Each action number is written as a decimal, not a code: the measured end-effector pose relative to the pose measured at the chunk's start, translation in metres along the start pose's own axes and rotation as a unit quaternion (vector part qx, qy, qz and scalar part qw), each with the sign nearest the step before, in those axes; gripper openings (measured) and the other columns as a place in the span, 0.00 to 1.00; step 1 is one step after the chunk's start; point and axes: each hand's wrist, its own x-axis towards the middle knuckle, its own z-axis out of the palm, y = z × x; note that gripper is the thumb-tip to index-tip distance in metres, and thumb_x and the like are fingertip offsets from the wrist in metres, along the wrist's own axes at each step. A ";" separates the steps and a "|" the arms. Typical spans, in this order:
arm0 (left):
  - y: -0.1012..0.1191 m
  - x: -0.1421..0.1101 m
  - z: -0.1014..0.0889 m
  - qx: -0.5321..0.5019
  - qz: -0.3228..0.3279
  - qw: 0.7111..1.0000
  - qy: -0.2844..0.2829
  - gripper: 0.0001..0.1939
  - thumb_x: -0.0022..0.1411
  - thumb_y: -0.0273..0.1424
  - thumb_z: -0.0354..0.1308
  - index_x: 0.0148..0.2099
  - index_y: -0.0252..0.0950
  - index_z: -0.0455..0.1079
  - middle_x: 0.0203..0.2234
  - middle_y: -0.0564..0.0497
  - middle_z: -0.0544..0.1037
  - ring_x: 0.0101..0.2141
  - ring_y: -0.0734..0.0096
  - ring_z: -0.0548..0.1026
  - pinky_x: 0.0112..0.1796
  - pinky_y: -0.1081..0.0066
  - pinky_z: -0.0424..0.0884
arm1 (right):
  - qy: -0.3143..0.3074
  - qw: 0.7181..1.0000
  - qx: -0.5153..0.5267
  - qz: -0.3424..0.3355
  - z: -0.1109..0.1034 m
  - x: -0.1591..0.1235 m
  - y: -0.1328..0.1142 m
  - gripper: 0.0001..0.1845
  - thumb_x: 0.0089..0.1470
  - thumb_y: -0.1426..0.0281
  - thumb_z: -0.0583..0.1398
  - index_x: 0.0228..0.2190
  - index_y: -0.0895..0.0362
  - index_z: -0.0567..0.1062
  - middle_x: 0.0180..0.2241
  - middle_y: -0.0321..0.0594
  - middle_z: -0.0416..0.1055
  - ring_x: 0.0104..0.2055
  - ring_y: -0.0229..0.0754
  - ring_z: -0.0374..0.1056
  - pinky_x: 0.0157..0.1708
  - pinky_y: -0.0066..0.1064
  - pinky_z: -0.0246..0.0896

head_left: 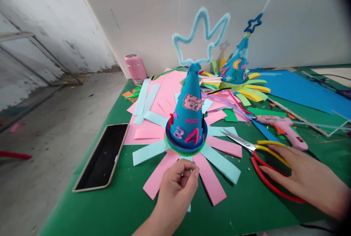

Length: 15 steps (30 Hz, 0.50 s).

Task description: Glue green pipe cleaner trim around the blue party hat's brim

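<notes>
A blue paper cone hat [189,115] with a light-blue pipe-cleaner star on top stands on pink and pale-blue paper strips [216,157] fanned out on the green table [115,206]. My left hand [178,183] is just in front of the hat's rim, fingers pinched on a tiny bead-like piece. My right hand [304,177] lies flat with fingers stretched over the red and yellow handles of the scissors [255,152].
A phone [102,157] lies at the table's left edge. A pink glue gun [282,128] lies behind the scissors. A second decorated cone hat [237,64], a pink flask [136,69], coloured paper and a blue sheet [298,89] fill the back.
</notes>
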 end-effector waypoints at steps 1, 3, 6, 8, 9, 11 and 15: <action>0.001 0.000 0.000 -0.004 -0.002 1.000 -0.003 0.09 0.54 0.36 0.54 0.26 0.36 0.66 0.17 0.55 0.62 0.18 0.78 0.56 0.18 0.77 0.53 | 0.011 1.000 -0.006 0.000 -0.005 0.001 -0.004 0.28 0.47 0.50 0.53 0.43 0.56 0.69 0.43 0.48 0.71 0.43 0.57 0.67 0.40 0.49 0.65; 0.003 0.000 0.001 -0.017 -0.009 1.000 -0.007 0.10 0.54 0.37 0.55 0.26 0.35 0.67 0.17 0.55 0.62 0.19 0.78 0.55 0.18 0.76 0.52 | 0.040 0.999 0.008 -0.007 -0.015 0.004 -0.021 0.25 0.48 0.51 0.54 0.41 0.54 0.69 0.41 0.46 0.71 0.43 0.55 0.67 0.40 0.48 0.64; 0.005 -0.001 0.002 -0.049 -0.023 0.999 -0.001 0.11 0.55 0.37 0.56 0.26 0.35 0.67 0.18 0.55 0.63 0.19 0.78 0.56 0.19 0.76 0.52 | 0.066 0.988 0.123 -0.063 -0.028 0.010 -0.067 0.15 0.52 0.60 0.54 0.40 0.53 0.69 0.37 0.43 0.71 0.39 0.46 0.67 0.38 0.38 0.63; 0.007 -0.002 0.003 -0.082 -0.027 0.996 0.009 0.10 0.55 0.36 0.57 0.26 0.35 0.68 0.18 0.55 0.63 0.20 0.78 0.56 0.20 0.76 0.53 | 0.002 0.960 0.227 -0.163 -0.031 0.016 -0.104 0.11 0.54 0.67 0.54 0.41 0.53 0.67 0.36 0.40 0.70 0.39 0.41 0.66 0.37 0.32 0.62; 0.009 -0.002 0.003 -0.102 -0.025 0.994 0.012 0.10 0.55 0.36 0.57 0.26 0.35 0.68 0.18 0.55 0.64 0.20 0.78 0.57 0.21 0.77 0.54 | -0.034 0.944 0.266 -0.192 -0.031 0.019 -0.121 0.12 0.55 0.69 0.54 0.43 0.53 0.66 0.35 0.39 0.70 0.37 0.39 0.65 0.35 0.30 0.61; 0.012 -0.003 0.004 -0.147 -0.014 0.989 0.013 0.08 0.55 0.34 0.58 0.28 0.35 0.69 0.20 0.55 0.65 0.22 0.78 0.58 0.23 0.77 0.57 | -0.069 0.930 0.289 -0.218 -0.027 0.027 -0.147 0.12 0.53 0.68 0.55 0.41 0.55 0.66 0.32 0.39 0.69 0.34 0.40 0.63 0.30 0.30 0.57; 0.021 -0.006 0.003 -0.237 -0.015 0.971 0.006 0.06 0.57 0.32 0.57 0.29 0.35 0.68 0.22 0.56 0.65 0.22 0.80 0.58 0.25 0.79 0.58 | -0.062 0.924 0.311 -0.214 -0.019 0.040 -0.169 0.05 0.53 0.68 0.54 0.29 0.56 0.67 0.24 0.35 0.65 0.27 0.37 0.59 0.25 0.28 0.49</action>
